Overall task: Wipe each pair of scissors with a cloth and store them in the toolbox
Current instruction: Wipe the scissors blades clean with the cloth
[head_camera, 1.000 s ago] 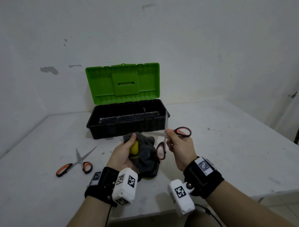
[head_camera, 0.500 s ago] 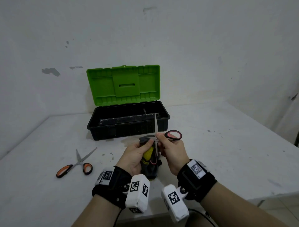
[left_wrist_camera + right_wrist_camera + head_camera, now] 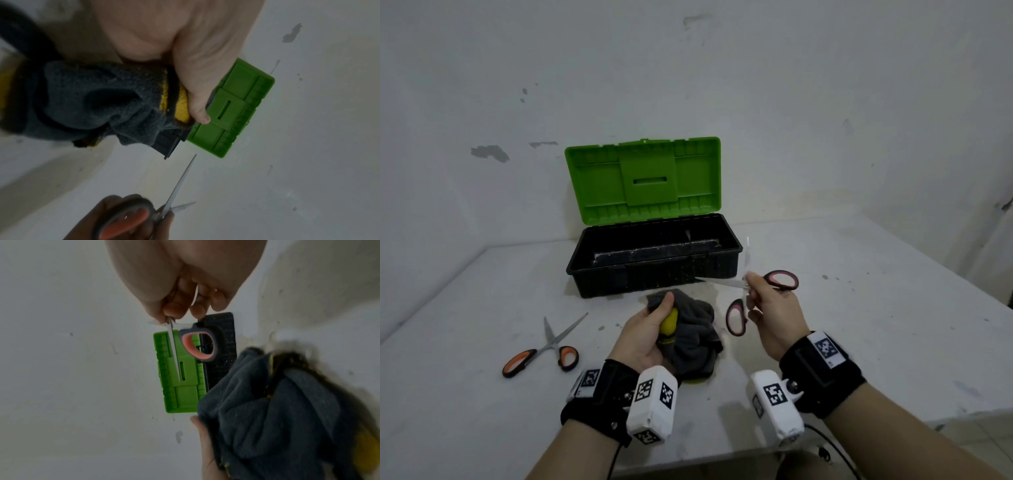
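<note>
a bare, makeshift work corner rather than a furnished room, perhaps a plain utility or storage space; which exactly cannot be told. the white wall (image 3: 756, 85) runs from nine o'clock round to three o'clock, and its paint is chipped in grey patches (image 3: 489, 153) at about ten o'clock. the white table (image 3: 859, 308) below it is scuffed and speckled with dark marks, its corner set against the wall. at twelve o'clock stands an open toolbox (image 3: 654, 263), black with a green lid, and at eight o'clock a pair of orange-handled scissors (image 3: 544, 353) lies on the tabletop. at four o'clock, past the table edge, a strip of tiled floor (image 3: 969, 442) shows.
</note>
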Demonstrator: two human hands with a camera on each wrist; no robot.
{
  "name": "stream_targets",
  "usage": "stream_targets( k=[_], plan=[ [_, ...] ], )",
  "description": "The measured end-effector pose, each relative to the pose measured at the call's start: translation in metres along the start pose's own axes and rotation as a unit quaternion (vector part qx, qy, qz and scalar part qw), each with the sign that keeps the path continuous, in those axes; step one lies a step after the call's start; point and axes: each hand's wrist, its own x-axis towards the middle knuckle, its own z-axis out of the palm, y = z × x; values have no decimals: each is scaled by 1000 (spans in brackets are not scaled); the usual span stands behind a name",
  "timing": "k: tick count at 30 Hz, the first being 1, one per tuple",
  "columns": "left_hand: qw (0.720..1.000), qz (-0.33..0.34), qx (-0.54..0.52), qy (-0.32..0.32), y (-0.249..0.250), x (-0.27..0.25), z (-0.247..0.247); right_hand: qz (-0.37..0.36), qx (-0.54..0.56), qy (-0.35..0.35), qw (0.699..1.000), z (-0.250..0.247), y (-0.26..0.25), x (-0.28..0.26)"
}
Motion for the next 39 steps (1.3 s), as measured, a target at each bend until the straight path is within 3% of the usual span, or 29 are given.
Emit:
stream_targets(
  k=[7,10,14,19,24,32,36,39],
  plan=[
    [1000,10,0,8,13,10,-13,111,-97,-95,984,1,-13,-2],
    [1000,-13,1,6,12,9,-14,140,-168,-118,969,3,-13,-6],
    [1000,-16,-2,1,13,7,-12,178,-181,-117,960,7,-13,-5],
    [997,24,58,-41,10,7,-11,91,-262,-152,949,6,-15,-1],
    [996,18,46,-71,11,5,-11,1,-341,-164,926,3,-21,-3],
    [998,-21,6,-59,13,3,-8,-43,-432,-197,879,4,-16,-3],
    [992,12,112,-49,15,-3,-3,-49,-470,-223,853,5,-21,0],
    [943,87,310,-78,15,-7,0,-52,-502,-244,828,6,-24,0]
  ],
)
